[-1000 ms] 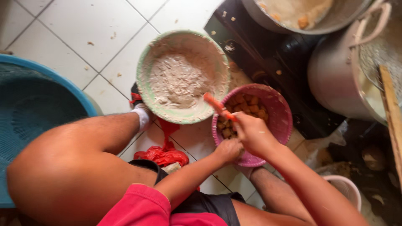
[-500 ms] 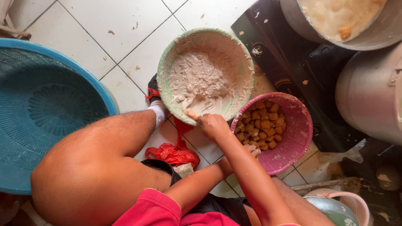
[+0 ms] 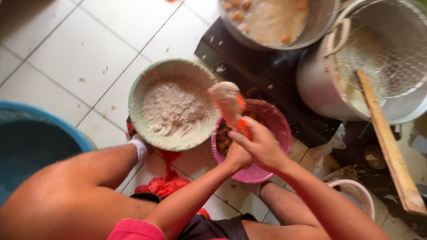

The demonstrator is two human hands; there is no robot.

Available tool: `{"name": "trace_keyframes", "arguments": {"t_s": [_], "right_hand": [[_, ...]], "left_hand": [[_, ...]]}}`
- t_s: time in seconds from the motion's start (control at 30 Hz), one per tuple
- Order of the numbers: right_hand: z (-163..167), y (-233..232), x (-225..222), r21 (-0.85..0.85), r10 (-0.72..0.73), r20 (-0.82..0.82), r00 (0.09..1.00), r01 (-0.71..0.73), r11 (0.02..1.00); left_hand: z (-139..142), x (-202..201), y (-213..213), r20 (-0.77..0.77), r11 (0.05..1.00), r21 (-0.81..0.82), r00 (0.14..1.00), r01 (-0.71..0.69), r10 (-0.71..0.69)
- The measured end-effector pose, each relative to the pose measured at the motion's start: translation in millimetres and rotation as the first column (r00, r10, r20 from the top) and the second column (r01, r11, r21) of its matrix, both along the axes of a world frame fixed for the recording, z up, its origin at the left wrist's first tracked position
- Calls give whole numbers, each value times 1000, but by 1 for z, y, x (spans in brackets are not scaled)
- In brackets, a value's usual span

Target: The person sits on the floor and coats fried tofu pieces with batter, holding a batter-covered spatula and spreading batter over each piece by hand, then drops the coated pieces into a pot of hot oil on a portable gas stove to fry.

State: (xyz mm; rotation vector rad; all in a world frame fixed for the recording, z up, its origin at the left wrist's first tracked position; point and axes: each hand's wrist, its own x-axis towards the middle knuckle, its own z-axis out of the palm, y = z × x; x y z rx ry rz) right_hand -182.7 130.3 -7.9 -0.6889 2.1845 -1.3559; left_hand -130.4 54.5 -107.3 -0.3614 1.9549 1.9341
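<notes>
A pale green bowl (image 3: 142,84) of thick greyish batter sits on the tiled floor. To its right stands a pink perforated bowl (image 3: 278,129) holding brown pieces. My right hand (image 3: 262,146) grips the handle of an orange spoon (image 3: 227,101) whose scoop is heaped with batter, raised above the pink bowl's left rim. My left hand (image 3: 236,156) is beside the right one, at the near rim of the pink bowl; its fingers are partly hidden.
A blue basket (image 3: 31,142) lies at the left. A large pan (image 3: 271,22) with liquid and fried pieces sits on a black stove at the top. A metal pot (image 3: 320,84) with a wire strainer and wooden stick is at right. Red plastic (image 3: 167,184) lies between my legs.
My right hand lifted the spoon out of the green bowl, loaded with batter, and carried it right over the pink bowl. The camera view shifted toward the stove.
</notes>
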Motion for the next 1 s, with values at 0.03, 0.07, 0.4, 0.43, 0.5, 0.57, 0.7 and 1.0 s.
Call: {"name": "trace_keyframes", "arguments": {"t_s": [0.03,0.07,0.4,0.43,0.5,0.57,0.7,1.0], "right_hand": [[24,21,1,142,-69,-82,994,80,987],[45,42,5,172,-165,-51,985,171,970],[94,118,20,-179,-461,268,846,514,839],[93,123,24,-175,-460,226,859,501,848],[90,129,27,-161,-451,129,883,468,869],[88,134,30,-261,-384,232,894,437,861],[88,140,30,-422,-204,512,834,451,786],[96,124,34,-194,-404,379,833,498,845]], "left_hand": [[24,-8,0,22,995,61,996,-83,82],[46,-16,0,-3,981,127,989,-149,151],[166,-7,25,-407,938,329,879,-112,248],[166,-6,25,-367,929,359,901,-92,231],[164,-2,23,-372,935,353,910,-44,184],[162,1,20,-304,882,471,940,8,153],[160,6,9,-62,622,782,998,33,24],[159,4,-2,-72,664,744,997,76,-34]]}}
